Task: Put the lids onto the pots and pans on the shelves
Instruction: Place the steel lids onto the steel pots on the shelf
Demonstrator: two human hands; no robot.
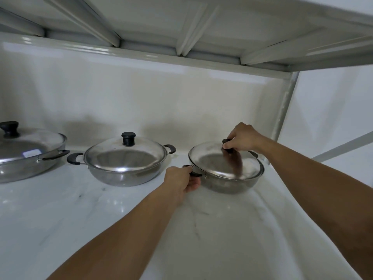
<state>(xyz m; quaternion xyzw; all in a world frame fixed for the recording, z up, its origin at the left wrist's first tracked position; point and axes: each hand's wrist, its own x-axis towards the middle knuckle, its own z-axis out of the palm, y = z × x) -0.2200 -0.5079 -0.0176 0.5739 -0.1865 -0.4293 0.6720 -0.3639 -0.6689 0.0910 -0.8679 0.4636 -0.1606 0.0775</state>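
Three steel pans stand in a row on the white shelf (pixel 101 219). The right pan (pixel 230 184) carries a steel lid (pixel 218 160) that sits slightly tilted on its rim. My right hand (pixel 242 138) grips the lid's black knob from above. My left hand (pixel 181 178) holds the pan's black left side handle. The middle pan (pixel 121 172) has its lid (pixel 125 154) with a black knob seated on it. At the far left, a larger pan (pixel 26 164) is also covered by a lid (pixel 30 142).
The underside of another shelf (pixel 181 27) hangs low overhead. A metal upright post (pixel 284 106) stands at the back right corner, just behind the right pan. A white wall closes the back.
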